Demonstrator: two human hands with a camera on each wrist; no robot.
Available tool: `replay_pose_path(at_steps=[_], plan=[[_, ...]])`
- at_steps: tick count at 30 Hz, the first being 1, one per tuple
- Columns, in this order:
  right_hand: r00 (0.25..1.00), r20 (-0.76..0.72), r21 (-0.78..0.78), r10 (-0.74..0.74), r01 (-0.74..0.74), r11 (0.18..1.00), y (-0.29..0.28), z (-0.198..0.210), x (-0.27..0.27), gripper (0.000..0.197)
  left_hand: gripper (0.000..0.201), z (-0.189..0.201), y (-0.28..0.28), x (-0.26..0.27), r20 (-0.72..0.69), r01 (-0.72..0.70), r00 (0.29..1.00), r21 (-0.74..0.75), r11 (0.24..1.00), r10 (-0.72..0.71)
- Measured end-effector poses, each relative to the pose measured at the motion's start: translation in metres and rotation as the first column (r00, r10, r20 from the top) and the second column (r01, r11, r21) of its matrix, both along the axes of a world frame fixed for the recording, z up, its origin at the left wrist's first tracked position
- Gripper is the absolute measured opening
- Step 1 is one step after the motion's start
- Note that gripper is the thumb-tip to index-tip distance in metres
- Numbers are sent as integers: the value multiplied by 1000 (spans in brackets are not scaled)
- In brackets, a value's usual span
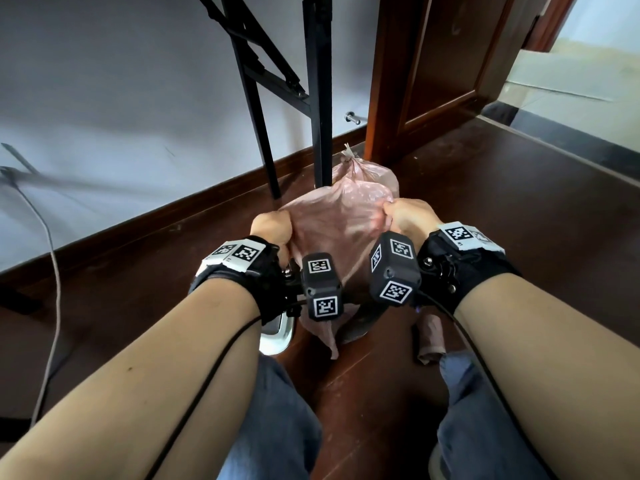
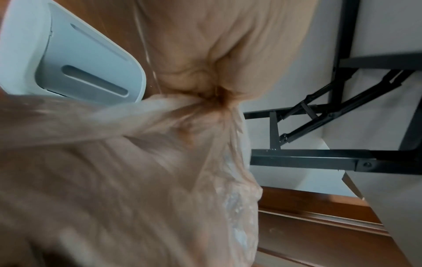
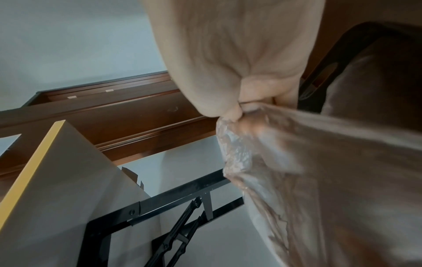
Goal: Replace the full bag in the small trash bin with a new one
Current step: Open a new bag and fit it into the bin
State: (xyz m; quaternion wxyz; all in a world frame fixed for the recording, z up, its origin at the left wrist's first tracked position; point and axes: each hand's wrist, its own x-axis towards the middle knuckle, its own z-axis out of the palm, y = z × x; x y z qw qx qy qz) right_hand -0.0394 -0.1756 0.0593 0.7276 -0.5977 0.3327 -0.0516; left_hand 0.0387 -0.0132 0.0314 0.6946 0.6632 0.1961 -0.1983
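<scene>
Left hand (image 1: 272, 225) and right hand (image 1: 405, 213) each pinch the new bag (image 1: 332, 230), stretched between them above the bin (image 1: 277, 336).

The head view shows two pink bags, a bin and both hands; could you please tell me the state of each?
new pink bag: unfolded, stretched between both hands.
full pink bag: knotted shut, standing on the floor behind.
white bin: mostly hidden, on the floor below the new bag.
left hand: grip pinching the new bag's edge.
right hand: grip pinching the opposite edge.
door: open.
</scene>
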Motion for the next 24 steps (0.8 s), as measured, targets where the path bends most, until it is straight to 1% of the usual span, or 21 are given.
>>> replay_pose_path(at_steps=[1,2,3,4,5,6,7,8,9,10,12,13,14,15,16,17,18,19,21,23,24], plan=[[1000,-6,-15,-26,25,1000,-3,-2,3,40,26,1,2,0,-16,-3,1000,-18,1000,3],[999,-18,-48,-31,30,998,-5,-1,2,40,31,5,4,-2,-39,37,998,-45,998,-38],[999,-27,-48,-28,27,998,-7,-1,1,41,41,7,6,-4,-61,117,991,-72,990,-122],[1000,-21,-29,17,-17,999,-8,2,-2,39,46,8,7,-6,-62,209,975,-66,976,-213],[995,8,-2,97,-97,995,-7,3,-6,33,45,7,9,-8,-49,273,961,-16,962,-274],[983,7,3,182,-182,983,-5,6,-11,27,41,5,10,-8,-28,288,957,81,954,-287],[970,-23,-9,244,-244,970,-5,5,-13,26,38,2,11,-7,8,269,961,200,942,-276],[953,-125,-88,275,-287,954,-5,3,-13,23,34,0,12,-7,49,219,968,314,924,-246],[947,-208,-183,246,-285,941,-8,-3,-8,23,28,0,13,-6,99,155,972,408,900,-213],[949,-276,-299,151,-234,925,-13,-11,-2,23,24,1,15,-4,150,74,975,483,872,-166],[952,-294,-478,-80,-74,875,-19,-19,4,15,28,6,19,-3,221,-73,973,551,832,-61],[948,-273,-515,-161,-3,857,-22,-22,7,18,31,6,21,0,253,-149,967,543,826,8],[945,-266,-501,-190,33,865,-23,-22,6,26,37,7,22,0,250,-196,966,525,828,69],[950,-245,-463,-194,61,884,-25,-24,6,33,47,7,22,2,209,-188,973,483,855,96],[956,-226,-403,-187,83,911,-24,-21,4,36,54,5,21,3,132,-156,985,404,901,112],[962,-210,-325,-174,99,940,-23,-18,4,37,53,4,20,4,35,-99,995,308,946,93],[967,-204,-243,-151,99,965,-20,-14,2,36,47,1,18,4,-57,-31,997,214,976,45],[973,-196,-164,-120,88,982,-19,-11,1,32,41,-4,17,5,-111,28,994,132,991,-13],[990,-138,-21,1,-4,1000,-15,-5,-4,22,27,-6,13,2,-120,149,982,33,988,-144],[979,-98,24,177,-175,984,-13,-1,-10,21,26,-8,10,1,-85,210,975,24,977,-207],[955,-122,17,271,-271,962,-12,2,-12,19,28,-6,9,1,-83,211,975,34,977,-208]])
